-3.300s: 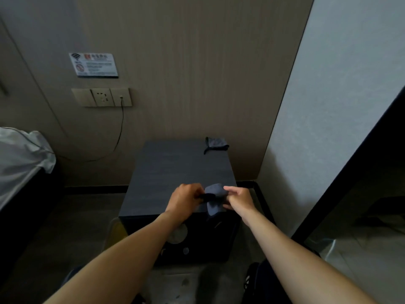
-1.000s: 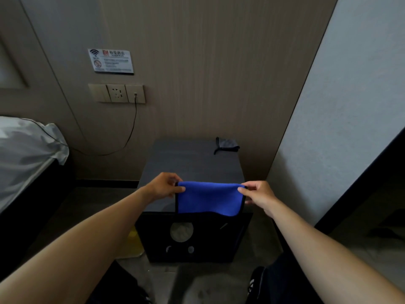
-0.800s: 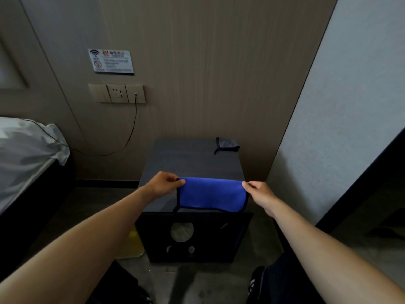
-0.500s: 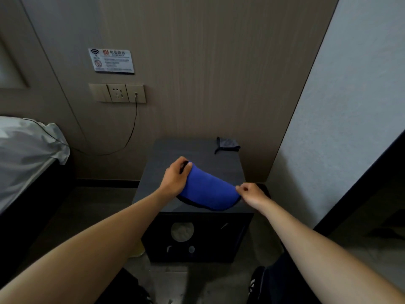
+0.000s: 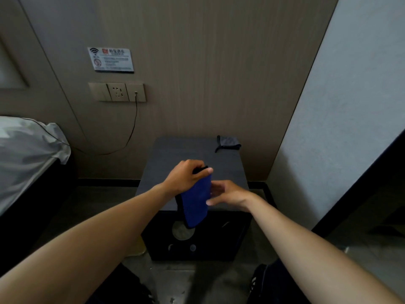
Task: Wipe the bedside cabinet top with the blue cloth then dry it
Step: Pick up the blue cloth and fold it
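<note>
**Folded cloth held by one hand over the cabinet's near edge**

The main risk is the blue cloth [image 5: 195, 201] slipping or falling open: only its top end is gripped, and the rest hangs free past the near edge of the bedside cabinet top [image 5: 175, 154], in front of the dark cabinet front. If the fold comes loose, the person would have to gather it again before wiping. A second risk lies at the far right corner, where a small grey cloth [image 5: 228, 142] rests on the top; a wide wiping stroke could push it off.

The left hand [image 5: 186, 178] reaches in from the near left, fingers curled and pinching the cloth's upper edge, thumb pointing right. The right hand [image 5: 228, 193] sits just right of the cloth, fingers loosely spread towards it; whether they touch the fabric cannot be told. Both forearms stretch forward over the floor.
</note>
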